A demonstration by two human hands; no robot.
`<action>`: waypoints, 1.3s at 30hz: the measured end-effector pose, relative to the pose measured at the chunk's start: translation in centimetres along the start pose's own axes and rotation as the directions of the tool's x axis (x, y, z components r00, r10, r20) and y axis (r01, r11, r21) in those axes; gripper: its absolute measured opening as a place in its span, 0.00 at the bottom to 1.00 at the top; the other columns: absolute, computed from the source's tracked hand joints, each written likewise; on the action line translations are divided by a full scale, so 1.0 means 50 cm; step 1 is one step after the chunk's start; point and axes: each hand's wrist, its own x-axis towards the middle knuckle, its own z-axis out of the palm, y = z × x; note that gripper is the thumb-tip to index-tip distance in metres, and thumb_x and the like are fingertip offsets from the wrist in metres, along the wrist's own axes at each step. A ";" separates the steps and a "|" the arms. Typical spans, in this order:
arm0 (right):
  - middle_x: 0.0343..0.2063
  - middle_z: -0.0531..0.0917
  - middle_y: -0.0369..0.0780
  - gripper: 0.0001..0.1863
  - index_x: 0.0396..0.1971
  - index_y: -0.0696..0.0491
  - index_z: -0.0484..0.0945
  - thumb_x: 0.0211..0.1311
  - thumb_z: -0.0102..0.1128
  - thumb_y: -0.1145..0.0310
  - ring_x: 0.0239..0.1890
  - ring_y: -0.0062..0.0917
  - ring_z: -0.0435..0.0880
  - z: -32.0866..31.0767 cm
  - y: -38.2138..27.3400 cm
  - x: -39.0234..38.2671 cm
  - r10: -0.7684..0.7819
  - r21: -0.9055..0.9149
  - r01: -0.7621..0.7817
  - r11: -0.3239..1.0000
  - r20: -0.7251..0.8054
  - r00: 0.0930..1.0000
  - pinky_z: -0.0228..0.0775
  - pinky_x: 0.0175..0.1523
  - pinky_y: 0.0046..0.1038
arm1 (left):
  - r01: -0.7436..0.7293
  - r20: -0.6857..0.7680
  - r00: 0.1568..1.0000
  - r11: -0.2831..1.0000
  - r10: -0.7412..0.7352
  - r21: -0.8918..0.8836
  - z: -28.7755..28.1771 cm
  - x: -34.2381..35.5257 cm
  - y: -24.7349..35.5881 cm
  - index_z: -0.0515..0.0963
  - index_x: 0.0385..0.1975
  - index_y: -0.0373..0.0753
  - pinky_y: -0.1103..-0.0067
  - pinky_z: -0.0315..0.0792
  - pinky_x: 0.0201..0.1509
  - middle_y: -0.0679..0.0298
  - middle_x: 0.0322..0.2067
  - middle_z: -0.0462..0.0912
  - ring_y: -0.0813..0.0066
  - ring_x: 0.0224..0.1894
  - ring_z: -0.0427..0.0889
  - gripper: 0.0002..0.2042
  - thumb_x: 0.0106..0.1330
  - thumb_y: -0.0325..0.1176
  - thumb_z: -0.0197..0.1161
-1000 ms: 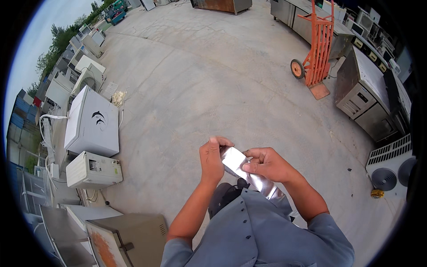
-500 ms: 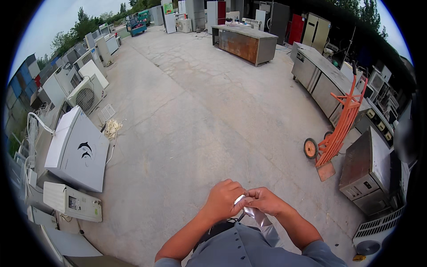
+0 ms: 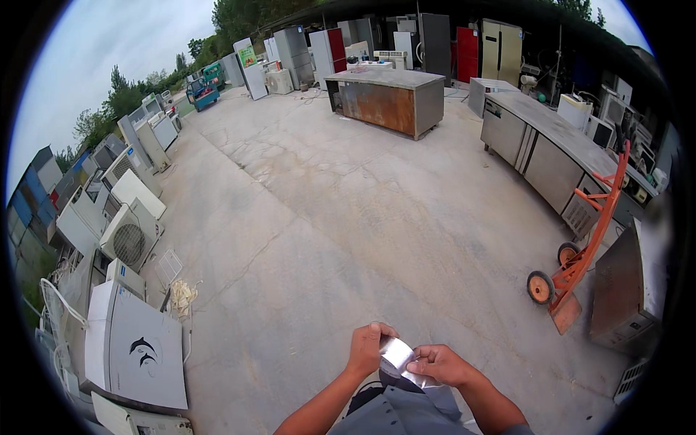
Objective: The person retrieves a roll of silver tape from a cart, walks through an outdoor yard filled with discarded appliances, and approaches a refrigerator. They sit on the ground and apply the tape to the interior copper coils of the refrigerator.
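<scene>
A roll of shiny silver foil tape [image 3: 396, 352] is held in front of my body, low in the picture. My left hand [image 3: 365, 348] grips the roll from its left side, thumb up on the top edge. My right hand [image 3: 444, 364] is closed on the tape just right of the roll, with thumb and fingers pinching it. Part of the loose silver strip [image 3: 426, 380] shows below the right fingers, against my grey shirt [image 3: 399, 413]. The far side of the roll and some of the left fingers are hidden.
Concrete ground [image 3: 312, 254] spreads ahead. On the right stand an orange hand truck [image 3: 591, 243] and a long steel counter [image 3: 544, 148]. A rusty-fronted counter [image 3: 377, 105] stands farther off. At left are a white cabinet with dolphin pictures [image 3: 148, 351] and an outdoor air-conditioner unit [image 3: 132, 235].
The view has tilted up and shifted. My hands have moved apart slightly and turned, so the roll's silver face now shows between them. Both still hold the tape.
</scene>
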 end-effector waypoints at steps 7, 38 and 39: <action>0.35 0.86 0.35 0.19 0.48 0.61 0.81 0.69 0.66 0.59 0.34 0.14 0.81 -0.097 -0.248 0.372 0.098 -0.161 -0.079 0.984 0.113 0.989 0.72 0.40 0.19 | -0.099 0.143 0.987 0.978 0.073 0.183 -0.166 0.348 0.049 0.84 0.34 0.37 0.73 0.73 0.39 0.63 0.33 0.85 0.70 0.35 0.82 0.26 0.73 0.57 0.51; 0.36 0.86 0.39 0.18 0.46 0.63 0.81 0.64 0.68 0.64 0.38 0.18 0.83 -0.290 -1.072 1.942 0.014 -0.122 -0.014 0.992 -0.006 1.000 0.73 0.43 0.21 | -0.554 0.274 0.831 0.772 0.485 0.312 -0.955 1.968 -0.105 0.80 0.25 0.37 0.71 0.72 0.36 0.60 0.25 0.81 0.64 0.29 0.79 0.28 0.72 0.59 0.54; 0.36 0.86 0.39 0.18 0.46 0.63 0.81 0.64 0.68 0.65 0.38 0.18 0.83 -0.293 -1.099 2.006 -0.025 -0.105 0.026 0.994 0.015 1.000 0.73 0.43 0.21 | -0.575 0.319 0.817 0.719 0.480 0.392 -0.987 2.020 -0.097 0.80 0.25 0.37 0.71 0.72 0.35 0.60 0.24 0.81 0.63 0.29 0.79 0.25 0.70 0.57 0.57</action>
